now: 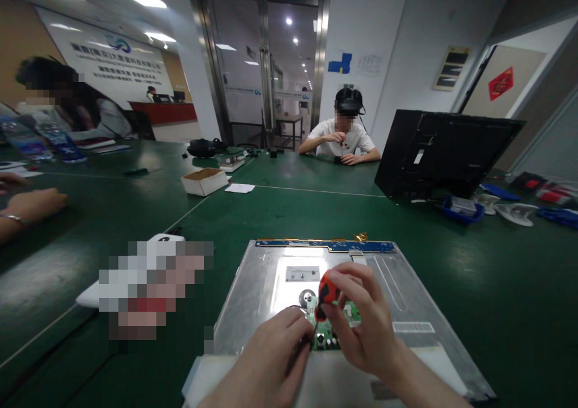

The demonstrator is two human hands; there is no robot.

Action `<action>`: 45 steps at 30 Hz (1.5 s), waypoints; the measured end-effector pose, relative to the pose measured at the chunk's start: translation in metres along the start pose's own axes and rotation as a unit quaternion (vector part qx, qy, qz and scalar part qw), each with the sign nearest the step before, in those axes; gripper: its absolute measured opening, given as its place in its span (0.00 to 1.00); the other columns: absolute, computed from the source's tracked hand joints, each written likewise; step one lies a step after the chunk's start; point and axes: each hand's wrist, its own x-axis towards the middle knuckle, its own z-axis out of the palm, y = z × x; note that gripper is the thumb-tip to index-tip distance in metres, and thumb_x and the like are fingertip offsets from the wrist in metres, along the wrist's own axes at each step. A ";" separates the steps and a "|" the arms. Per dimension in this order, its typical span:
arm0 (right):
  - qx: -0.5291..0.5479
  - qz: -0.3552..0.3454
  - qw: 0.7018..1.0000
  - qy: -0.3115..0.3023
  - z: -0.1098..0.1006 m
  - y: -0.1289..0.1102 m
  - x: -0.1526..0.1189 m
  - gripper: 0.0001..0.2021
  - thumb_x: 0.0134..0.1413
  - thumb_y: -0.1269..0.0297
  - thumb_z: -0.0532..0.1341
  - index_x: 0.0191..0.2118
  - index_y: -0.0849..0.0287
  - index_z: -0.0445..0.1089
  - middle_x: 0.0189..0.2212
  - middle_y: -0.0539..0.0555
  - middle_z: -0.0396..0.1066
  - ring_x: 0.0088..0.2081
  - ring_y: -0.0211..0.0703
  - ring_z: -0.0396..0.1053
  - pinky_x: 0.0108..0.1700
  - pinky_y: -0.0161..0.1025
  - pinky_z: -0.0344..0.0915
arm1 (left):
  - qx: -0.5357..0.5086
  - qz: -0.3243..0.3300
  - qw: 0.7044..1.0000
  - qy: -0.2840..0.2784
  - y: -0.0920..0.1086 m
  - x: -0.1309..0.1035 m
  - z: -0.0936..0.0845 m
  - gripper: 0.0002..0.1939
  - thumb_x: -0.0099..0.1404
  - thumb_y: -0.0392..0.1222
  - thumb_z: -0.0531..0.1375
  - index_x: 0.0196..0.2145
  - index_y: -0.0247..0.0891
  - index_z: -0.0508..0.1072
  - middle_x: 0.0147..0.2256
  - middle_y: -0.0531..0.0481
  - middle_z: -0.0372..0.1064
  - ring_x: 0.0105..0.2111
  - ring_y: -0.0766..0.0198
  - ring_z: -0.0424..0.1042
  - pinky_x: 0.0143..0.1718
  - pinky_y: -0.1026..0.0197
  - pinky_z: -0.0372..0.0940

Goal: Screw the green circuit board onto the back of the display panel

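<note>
A silver metal panel (266,281) lies on the green table, with a blue circuit strip (307,246) along its far edge. Near its middle sits a green circuit board (323,339). My right hand (365,318) is closed round the red and black handle of a screwdriver (326,293), whose shaft points down at the board's left part. Beside that shaft, at the board's left edge, my left hand (282,342) is closed with its fingertips bent down; what they hold, if anything, is hidden.
An open white box (205,182) stands beyond the panel to the left. A black monitor (438,152) is at the right, near a blue tray (463,210). Across the table sits a person (345,131); another person's hand (38,206) rests at the far left.
</note>
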 end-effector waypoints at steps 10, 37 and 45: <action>0.037 0.006 0.999 -0.001 0.004 0.003 -0.003 0.27 0.61 0.71 0.59 0.63 0.57 0.54 0.48 0.60 0.70 0.42 0.45 0.72 0.28 0.36 0.71 | 0.007 0.003 1.000 0.014 0.003 0.000 0.000 0.11 0.65 0.29 0.52 0.39 0.41 0.69 0.40 0.47 0.70 0.39 0.58 0.71 0.40 0.60 0.66; 0.037 0.031 0.998 0.037 0.005 0.004 -0.007 0.26 0.58 0.70 0.61 0.60 0.55 0.54 0.48 0.60 0.65 0.46 0.48 0.69 0.33 0.39 0.73 | -0.002 -0.003 1.000 0.001 0.004 0.001 -0.003 0.11 0.64 0.28 0.52 0.40 0.40 0.70 0.40 0.45 0.70 0.39 0.58 0.70 0.41 0.60 0.67; 0.006 0.029 0.999 0.017 0.004 0.001 -0.005 0.25 0.58 0.72 0.59 0.60 0.56 0.55 0.47 0.61 0.66 0.43 0.48 0.70 0.33 0.42 0.73 | -0.003 0.007 1.000 0.002 0.004 0.001 -0.004 0.12 0.64 0.28 0.52 0.41 0.41 0.69 0.41 0.45 0.71 0.40 0.58 0.71 0.41 0.60 0.67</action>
